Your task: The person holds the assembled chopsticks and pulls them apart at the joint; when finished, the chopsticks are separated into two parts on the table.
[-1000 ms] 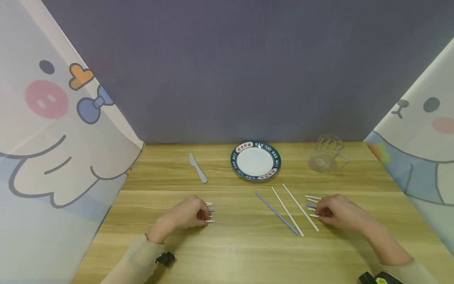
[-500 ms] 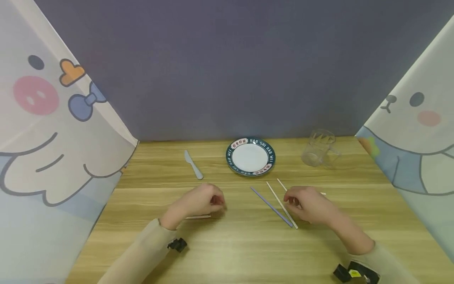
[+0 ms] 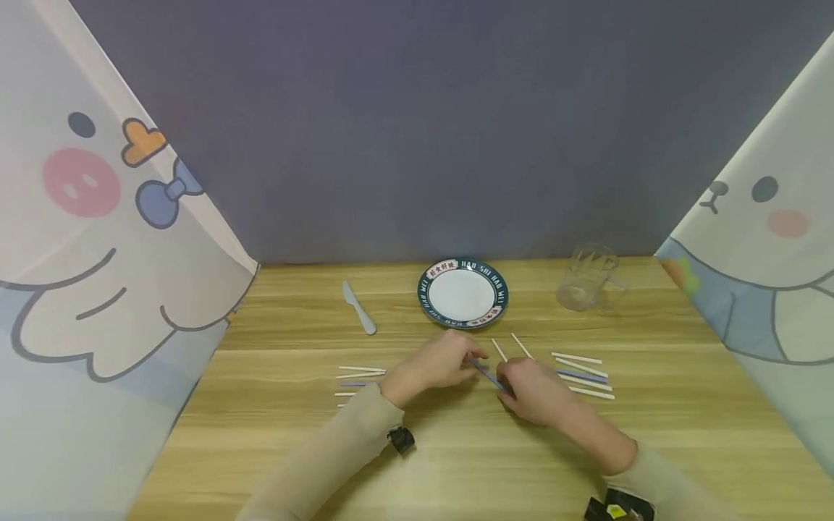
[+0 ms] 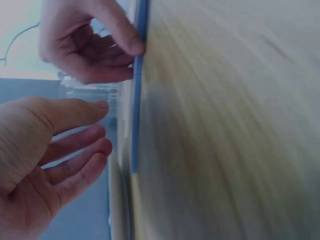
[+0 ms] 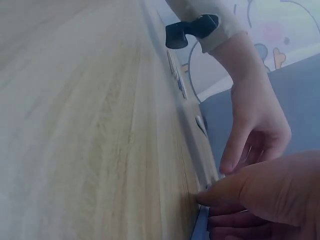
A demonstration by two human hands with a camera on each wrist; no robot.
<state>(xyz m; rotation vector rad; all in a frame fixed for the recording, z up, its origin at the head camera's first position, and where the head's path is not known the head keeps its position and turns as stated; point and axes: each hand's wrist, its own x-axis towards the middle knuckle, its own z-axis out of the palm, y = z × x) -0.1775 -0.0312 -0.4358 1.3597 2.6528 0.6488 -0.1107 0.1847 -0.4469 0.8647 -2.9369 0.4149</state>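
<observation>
A thin blue straw-like stick (image 3: 486, 374) lies slantwise on the table between the hands. My right hand (image 3: 536, 391) pinches its near part between thumb and fingers, also visible in the left wrist view. My left hand (image 3: 443, 360) is by the far end, fingers loosely bent; in the left wrist view they stand apart from the blue stick (image 4: 135, 120). Just beyond the right hand, two white sticks (image 3: 499, 350) are partly covered by it. Short white and blue sticks (image 3: 586, 386) lie in a row on the right, and a similar row (image 3: 360, 374) is partly behind the left forearm.
A white plate (image 3: 461, 295) with a dark green lettered rim stands at the back middle. A pale knife (image 3: 359, 308) lies to its left. A clear mug (image 3: 584, 278) stands back right. A grey wall and printed cloths border the wooden table (image 3: 456, 470).
My left hand has moved right from the left row of sticks to the blue stick. The right hand has moved left from the right row and now pinches the blue stick.
</observation>
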